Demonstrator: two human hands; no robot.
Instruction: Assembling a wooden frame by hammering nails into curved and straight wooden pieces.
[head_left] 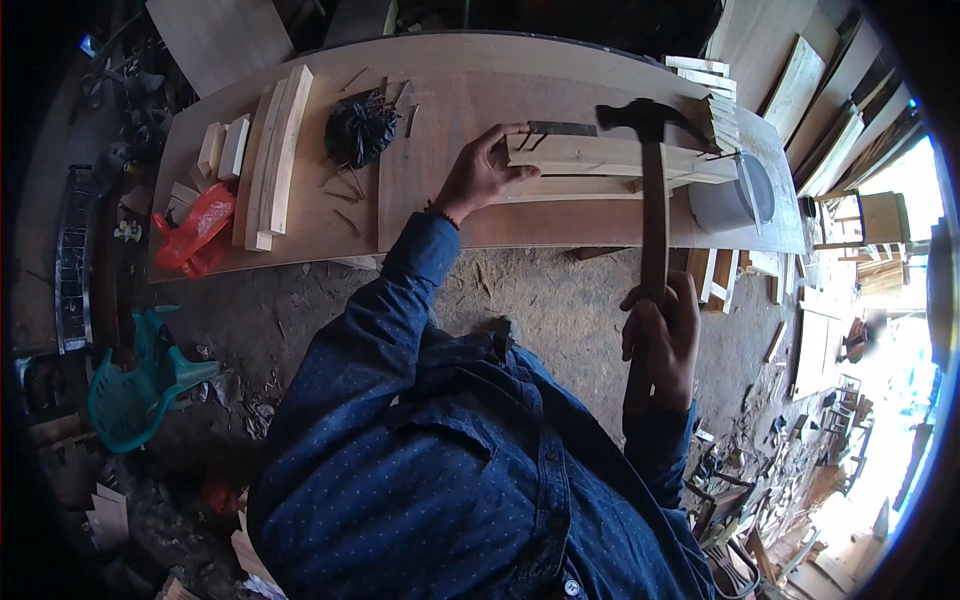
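On the workbench lies a narrow frame of pale wooden slats, with two nails sticking up from its left end. My left hand is closed around that end, thumb and fingers on either side of the wood. In my right hand is a claw hammer, gripped low on its long wooden handle. Its dark head appears above the slats, toward their right half; I cannot tell how high. A dark flat metal strip lies along the frame's far edge.
A grey bucket stands by the frame's right end. Further left are a black plastic bag with loose nails around it, long wooden battens and a red plastic bag. A teal plastic chair is on the littered floor.
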